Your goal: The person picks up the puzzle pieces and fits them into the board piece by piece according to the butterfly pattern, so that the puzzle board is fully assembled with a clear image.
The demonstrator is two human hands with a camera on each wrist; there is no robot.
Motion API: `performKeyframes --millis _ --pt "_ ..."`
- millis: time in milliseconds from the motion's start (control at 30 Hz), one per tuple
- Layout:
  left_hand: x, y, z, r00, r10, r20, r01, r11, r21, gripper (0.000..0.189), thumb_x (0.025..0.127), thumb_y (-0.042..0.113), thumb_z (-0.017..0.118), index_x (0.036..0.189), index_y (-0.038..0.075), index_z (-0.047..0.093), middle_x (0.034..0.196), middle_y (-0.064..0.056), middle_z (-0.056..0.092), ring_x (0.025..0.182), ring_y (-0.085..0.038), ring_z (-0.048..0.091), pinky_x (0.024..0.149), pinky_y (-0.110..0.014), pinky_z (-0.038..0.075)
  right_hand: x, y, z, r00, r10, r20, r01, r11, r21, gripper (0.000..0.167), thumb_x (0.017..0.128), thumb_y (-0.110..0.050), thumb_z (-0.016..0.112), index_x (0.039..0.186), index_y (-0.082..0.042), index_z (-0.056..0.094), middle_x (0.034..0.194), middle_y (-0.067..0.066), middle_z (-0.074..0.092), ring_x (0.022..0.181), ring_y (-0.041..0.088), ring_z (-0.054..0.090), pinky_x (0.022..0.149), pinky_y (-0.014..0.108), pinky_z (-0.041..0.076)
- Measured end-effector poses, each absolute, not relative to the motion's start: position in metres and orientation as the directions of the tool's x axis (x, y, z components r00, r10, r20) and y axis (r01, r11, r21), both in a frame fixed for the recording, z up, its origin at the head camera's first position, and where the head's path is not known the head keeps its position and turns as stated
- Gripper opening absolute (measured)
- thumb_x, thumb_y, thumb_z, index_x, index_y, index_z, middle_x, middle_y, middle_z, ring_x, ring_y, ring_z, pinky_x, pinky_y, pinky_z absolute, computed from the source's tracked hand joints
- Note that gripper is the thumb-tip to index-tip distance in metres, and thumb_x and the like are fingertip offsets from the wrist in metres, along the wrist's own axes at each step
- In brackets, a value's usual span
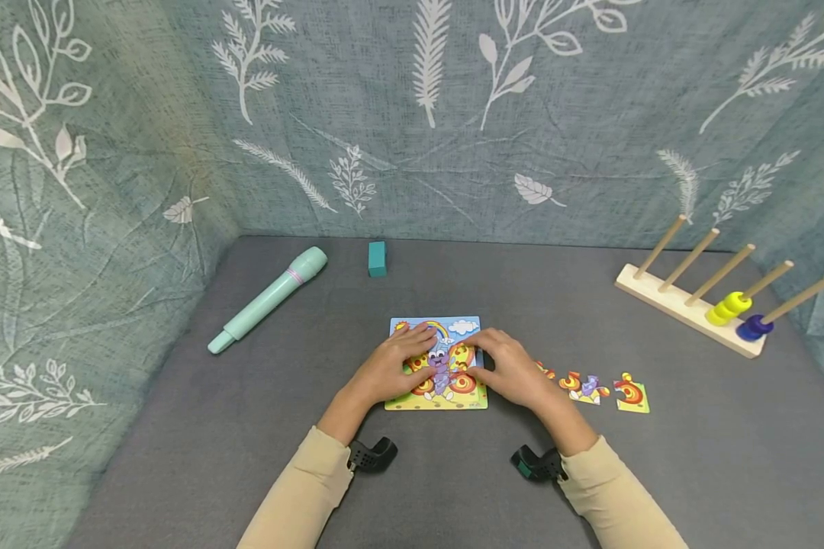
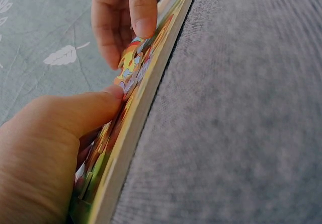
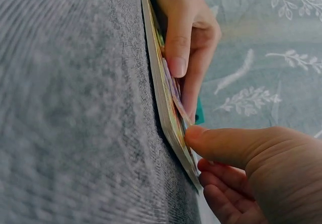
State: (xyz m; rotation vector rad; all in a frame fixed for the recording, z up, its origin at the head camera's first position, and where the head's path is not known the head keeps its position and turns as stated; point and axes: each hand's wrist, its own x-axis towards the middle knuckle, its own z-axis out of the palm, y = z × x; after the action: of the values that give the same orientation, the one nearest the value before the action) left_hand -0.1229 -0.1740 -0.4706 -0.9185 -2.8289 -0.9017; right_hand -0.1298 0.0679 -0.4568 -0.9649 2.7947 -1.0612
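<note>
A picture puzzle board (image 1: 400, 404) with a purple butterfly, rainbow and sun lies flat on the grey cloth. My left hand (image 1: 384, 369) rests on its left part, fingers stretched over the pieces; in the left wrist view its thumb (image 2: 98, 110) touches the picture near the middle. From the right side my right hand (image 1: 513, 371) pinches a yellow, orange and purple puzzle piece (image 1: 462, 356) between thumb and fingers. That piece (image 2: 130, 65) sits tilted above the board's surface in the left wrist view. Left fingers hide part of the picture.
Loose puzzle pieces (image 1: 632, 393) lie right of the board, one partly behind my right forearm. A wooden peg stand (image 1: 687, 309) with yellow and blue beads stands at back right. A teal block (image 1: 377, 259) and a mint-green stick (image 1: 268, 301) lie towards the back left.
</note>
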Motion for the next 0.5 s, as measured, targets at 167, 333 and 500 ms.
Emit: performKeyframes --millis 167,333,500 --pt "-0.1231 -0.1743 -0.4688 -0.823 0.530 0.201 0.549 0.656 0.518 0.053 0.088 0.030 0.067 0.132 0.003 0.056 0.140 -0.011 0.051 0.137 -0.023 0.039 0.119 -0.042 0.025 -0.1291 0.0674 -0.4571 -0.817 -0.540 0.200 -0.541 0.601 -0.589 0.038 0.082 -0.015 0.075 0.117 -0.004 0.065 0.114 0.012 0.061 0.107 0.028 0.057 0.091 0.046 0.051" --pt "-0.1241 -0.1749 -0.4694 -0.826 0.528 0.197 0.545 0.661 0.516 0.053 0.087 0.031 0.067 0.132 0.004 0.056 0.140 -0.010 0.051 0.137 -0.022 0.039 0.120 -0.042 0.025 -0.1290 0.0667 -0.4567 -0.823 -0.537 0.185 -0.529 0.608 -0.592 0.040 0.081 -0.017 0.075 0.117 -0.003 0.065 0.114 0.012 0.058 0.106 0.027 0.054 0.091 0.046 0.050" --pt "-0.1251 -0.1752 -0.4684 -0.829 0.528 0.186 0.539 0.662 0.521 0.053 0.087 0.031 0.067 0.133 0.004 0.056 0.140 -0.009 0.051 0.138 -0.021 0.039 0.120 -0.041 0.024 -0.1302 0.0660 -0.4565 -0.825 -0.536 0.178 -0.525 0.609 -0.594 0.040 0.081 -0.018 0.076 0.117 -0.003 0.065 0.114 0.011 0.057 0.105 0.026 0.053 0.090 0.045 0.050"
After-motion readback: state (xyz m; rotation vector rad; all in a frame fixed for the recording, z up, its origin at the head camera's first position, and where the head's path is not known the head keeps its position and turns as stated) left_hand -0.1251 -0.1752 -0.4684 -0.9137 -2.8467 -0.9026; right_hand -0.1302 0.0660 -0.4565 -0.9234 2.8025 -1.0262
